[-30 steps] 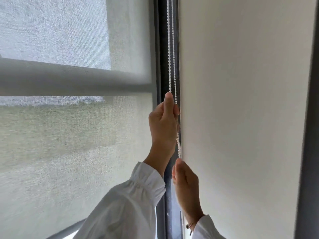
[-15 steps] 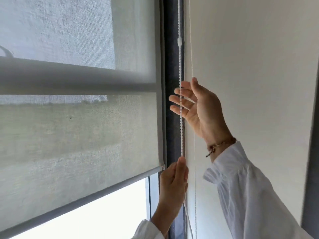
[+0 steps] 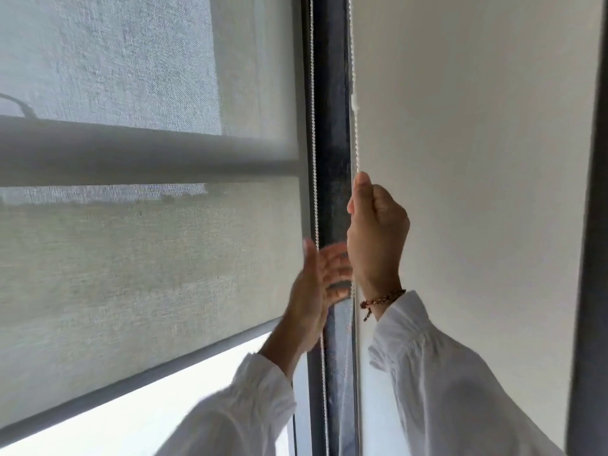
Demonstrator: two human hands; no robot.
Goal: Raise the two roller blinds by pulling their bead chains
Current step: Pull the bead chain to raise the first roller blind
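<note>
A translucent grey roller blind (image 3: 148,258) covers most of the left window; its bottom bar (image 3: 141,380) slants above a strip of bright glass. An opaque cream blind (image 3: 477,176) hangs on the right. Two strands of white bead chain run down the dark frame between them. My right hand (image 3: 376,232) is closed in a fist on the right strand (image 3: 354,136), thumb up. My left hand (image 3: 317,291) is lower and blurred, fingers spread, beside the left strand (image 3: 313,143) without gripping it.
A dark vertical window frame (image 3: 332,110) separates the two blinds. Another dark frame post (image 3: 592,225) stands at the far right. A horizontal rail (image 3: 131,153) shows through the grey blind. White sleeves cover both forearms.
My right hand has closed on the chain and come down. My left hand has let go of the chain and risen with fingers spread. The grey blind's bottom bar has come into view.
</note>
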